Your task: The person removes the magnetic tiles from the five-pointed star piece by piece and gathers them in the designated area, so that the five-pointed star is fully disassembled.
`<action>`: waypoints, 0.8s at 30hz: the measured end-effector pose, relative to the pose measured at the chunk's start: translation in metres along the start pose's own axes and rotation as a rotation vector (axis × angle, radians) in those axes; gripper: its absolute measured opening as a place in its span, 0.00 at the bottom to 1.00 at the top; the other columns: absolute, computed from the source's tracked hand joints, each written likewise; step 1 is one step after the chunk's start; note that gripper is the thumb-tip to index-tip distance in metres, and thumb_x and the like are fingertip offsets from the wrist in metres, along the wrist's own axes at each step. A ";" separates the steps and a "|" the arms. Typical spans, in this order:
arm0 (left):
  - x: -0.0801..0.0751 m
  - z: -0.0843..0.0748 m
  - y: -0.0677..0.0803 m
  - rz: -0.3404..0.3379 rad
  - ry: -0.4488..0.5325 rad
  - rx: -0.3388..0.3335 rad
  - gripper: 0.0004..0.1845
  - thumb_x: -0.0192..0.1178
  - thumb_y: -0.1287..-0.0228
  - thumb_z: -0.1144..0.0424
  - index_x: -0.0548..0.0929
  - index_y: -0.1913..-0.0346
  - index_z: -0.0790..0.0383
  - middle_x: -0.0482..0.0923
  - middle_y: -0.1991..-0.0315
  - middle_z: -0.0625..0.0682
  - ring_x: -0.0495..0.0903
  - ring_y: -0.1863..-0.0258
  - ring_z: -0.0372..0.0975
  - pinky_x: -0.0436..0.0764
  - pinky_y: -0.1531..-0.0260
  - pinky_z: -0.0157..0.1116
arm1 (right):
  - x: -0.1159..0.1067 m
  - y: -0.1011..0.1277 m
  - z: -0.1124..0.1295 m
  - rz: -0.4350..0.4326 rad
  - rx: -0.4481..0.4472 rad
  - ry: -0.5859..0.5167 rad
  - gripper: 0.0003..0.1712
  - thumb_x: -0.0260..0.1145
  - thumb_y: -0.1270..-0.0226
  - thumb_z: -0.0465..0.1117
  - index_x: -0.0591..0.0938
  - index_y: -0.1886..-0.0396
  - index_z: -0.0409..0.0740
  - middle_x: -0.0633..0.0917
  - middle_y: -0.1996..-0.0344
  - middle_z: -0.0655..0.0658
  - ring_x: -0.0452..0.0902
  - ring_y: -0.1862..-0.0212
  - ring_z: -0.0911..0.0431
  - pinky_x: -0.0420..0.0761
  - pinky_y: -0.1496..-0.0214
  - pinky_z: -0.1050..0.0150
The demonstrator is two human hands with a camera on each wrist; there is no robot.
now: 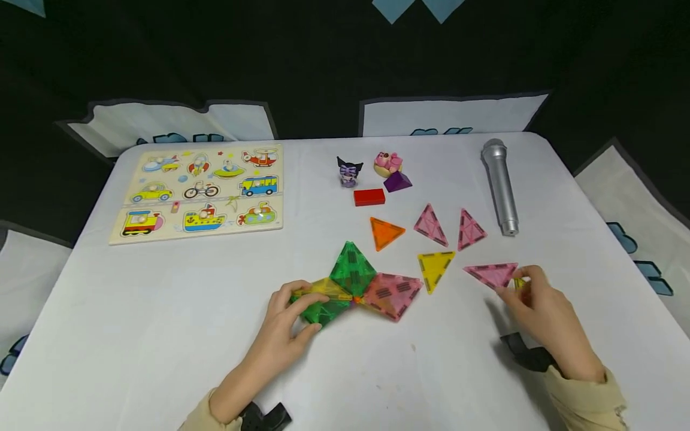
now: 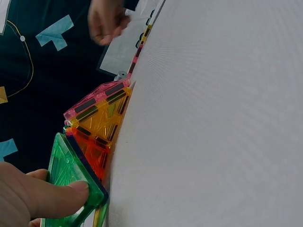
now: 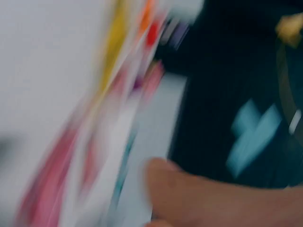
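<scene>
My left hand (image 1: 283, 326) holds the green side of a star-like build of magnetic tiles. In the left wrist view its thumb presses on a green triangle tile (image 2: 68, 175), with other fingers behind. Orange tiles (image 2: 99, 120) and a pink tile (image 1: 392, 295) form the far side of the build; a green tile (image 1: 353, 269) points away from me. My right hand (image 1: 544, 314) is over the right of the table, fingers pointing down, its fingertips overlapping a pink triangle tile (image 1: 492, 274) in the head view. A bit of yellow tile (image 1: 520, 282) shows between its fingers. The right wrist view is blurred.
Loose on the table are two pink triangles (image 1: 430, 225), a yellow triangle (image 1: 435, 268) and an orange triangle (image 1: 385, 233). Behind them sit a red block (image 1: 369, 197), a purple piece (image 1: 398, 182) and small figures (image 1: 349, 172). A silver microphone (image 1: 500, 188) and a vehicle puzzle board (image 1: 199, 194) flank these.
</scene>
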State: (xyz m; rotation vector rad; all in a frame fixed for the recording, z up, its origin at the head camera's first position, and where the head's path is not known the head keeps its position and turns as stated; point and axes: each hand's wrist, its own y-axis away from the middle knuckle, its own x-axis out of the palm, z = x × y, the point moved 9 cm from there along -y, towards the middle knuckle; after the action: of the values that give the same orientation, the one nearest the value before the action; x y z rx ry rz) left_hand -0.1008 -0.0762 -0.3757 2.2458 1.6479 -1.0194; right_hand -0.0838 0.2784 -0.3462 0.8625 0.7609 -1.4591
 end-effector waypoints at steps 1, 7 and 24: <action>0.000 0.000 0.000 0.003 0.002 -0.001 0.24 0.68 0.55 0.74 0.79 0.53 0.52 0.64 0.46 0.54 0.60 0.47 0.48 0.66 0.56 0.47 | 0.004 -0.002 0.023 -0.018 -0.111 -0.023 0.21 0.63 0.39 0.43 0.68 0.55 0.34 0.74 0.79 0.48 0.66 0.80 0.59 0.67 0.80 0.66; 0.004 -0.001 -0.003 0.007 -0.039 0.001 0.26 0.73 0.60 0.67 0.78 0.53 0.52 0.63 0.45 0.53 0.61 0.48 0.47 0.67 0.55 0.47 | 0.056 -0.004 0.131 0.089 -0.645 -0.060 0.27 0.70 0.47 0.42 0.72 0.48 0.43 0.74 0.54 0.48 0.70 0.54 0.56 0.74 0.55 0.58; -0.003 -0.010 0.001 -0.081 -0.172 0.059 0.25 0.72 0.65 0.65 0.75 0.58 0.59 0.68 0.51 0.53 0.71 0.53 0.47 0.72 0.55 0.45 | 0.121 -0.008 0.170 0.094 -0.728 -0.065 0.22 0.63 0.40 0.46 0.76 0.44 0.59 0.64 0.41 0.36 0.63 0.58 0.55 0.64 0.52 0.48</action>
State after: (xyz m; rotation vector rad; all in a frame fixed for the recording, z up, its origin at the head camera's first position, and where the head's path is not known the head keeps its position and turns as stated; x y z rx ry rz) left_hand -0.0964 -0.0736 -0.3660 2.0750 1.6670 -1.2573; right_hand -0.1051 0.0712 -0.3646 0.2844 1.0872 -1.0003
